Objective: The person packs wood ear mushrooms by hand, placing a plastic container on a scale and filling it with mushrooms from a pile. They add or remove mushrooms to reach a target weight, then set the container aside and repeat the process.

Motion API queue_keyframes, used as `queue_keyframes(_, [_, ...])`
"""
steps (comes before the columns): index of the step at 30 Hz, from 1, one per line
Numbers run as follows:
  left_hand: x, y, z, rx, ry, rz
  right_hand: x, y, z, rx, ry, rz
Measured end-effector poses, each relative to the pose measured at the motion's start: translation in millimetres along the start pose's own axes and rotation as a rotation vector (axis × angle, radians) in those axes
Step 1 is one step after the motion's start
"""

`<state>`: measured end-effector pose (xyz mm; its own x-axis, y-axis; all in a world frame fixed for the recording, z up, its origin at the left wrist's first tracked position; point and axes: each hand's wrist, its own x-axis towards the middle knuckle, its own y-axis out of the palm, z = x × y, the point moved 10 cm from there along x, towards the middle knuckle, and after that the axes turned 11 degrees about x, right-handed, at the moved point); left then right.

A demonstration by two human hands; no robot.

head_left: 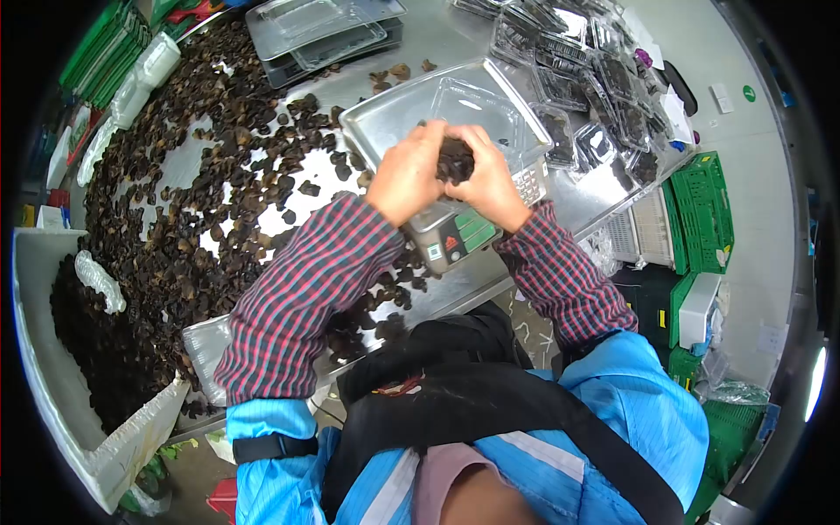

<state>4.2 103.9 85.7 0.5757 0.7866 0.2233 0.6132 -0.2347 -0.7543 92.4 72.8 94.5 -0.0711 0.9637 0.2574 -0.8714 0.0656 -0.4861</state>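
Counts by kind
One scale [455, 238], one open tray [477, 96] atop it; one foam box [35, 350] at eight o'clock; mushrooms [157, 262] beyond counting.

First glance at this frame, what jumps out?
The left hand and right hand together pinch a clump of dark fungus over a clear tray on a scale, centre frame. A wide heap of the same fungus covers the steel table at left; packed clear boxes pile up at upper right.

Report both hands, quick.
Left hand: closed around a clump of dark mushrooms.
Right hand: closed on the same clump.
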Motion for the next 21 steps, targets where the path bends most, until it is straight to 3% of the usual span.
queue_keyframes(4, [24, 85, 10, 0.034, -0.025, 0.169, -14, -15, -79, 0.142, 0.114, 0.041])
queue_keyframes(7, [29, 82, 19, 0.044, -0.161, 0.042, 15, -14, -92, -0.114, -0.002, 0.241])
queue_keyframes(9, [27, 75, 26, 0.1, -0.294, 0.009, 37, -4, -89, -0.07, -0.126, 0.393])
queue_keyframes(11, [28, 69, 25, 0.154, -0.338, -0.071, 42, -1, -90, -0.234, -0.177, 0.509])
queue_keyframes(15, [26, 60, 13, 0.232, -0.364, -0.061, 37, -20, -87, -0.201, -0.248, 0.502])
queue_keyframes(17, [27, 55, 6, 0.297, -0.332, -0.031, 37, -31, -89, -0.047, -0.178, 0.462])
queue_keyframes(21, [20, 39, 1, 0.354, -0.314, -0.064, 29, -51, -85, -0.074, -0.171, 0.439])
